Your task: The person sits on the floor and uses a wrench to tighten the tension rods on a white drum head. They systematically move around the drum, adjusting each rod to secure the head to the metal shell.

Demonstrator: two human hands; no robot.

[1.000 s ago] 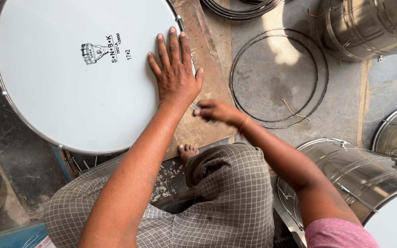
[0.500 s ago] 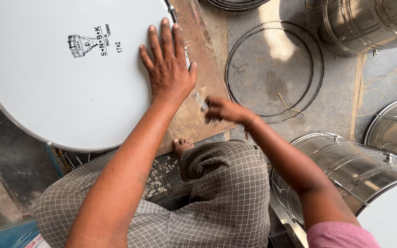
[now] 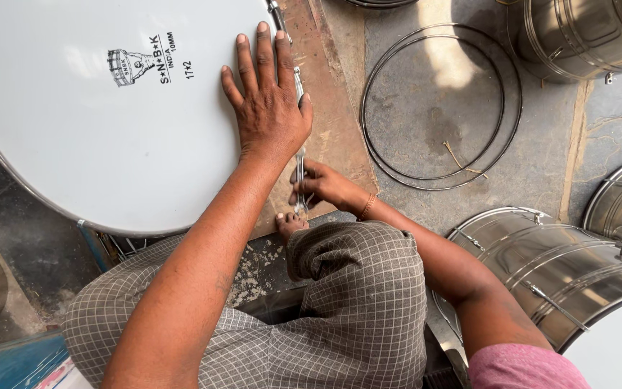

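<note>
Left hand [image 3: 268, 108] lies flat, fingers spread, on the large round white-skinned drum [image 3: 109, 108] near its right rim. Right hand [image 3: 322, 186], fingers closed on a small metal tool [image 3: 300, 180], works at that chrome rim just below.

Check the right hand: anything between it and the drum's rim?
Nothing visible does. The right hand is already at the drum's rim, fingers closed around a thin metal piece there. The left hand lies flat on the white drumhead just above, not between them.
</note>
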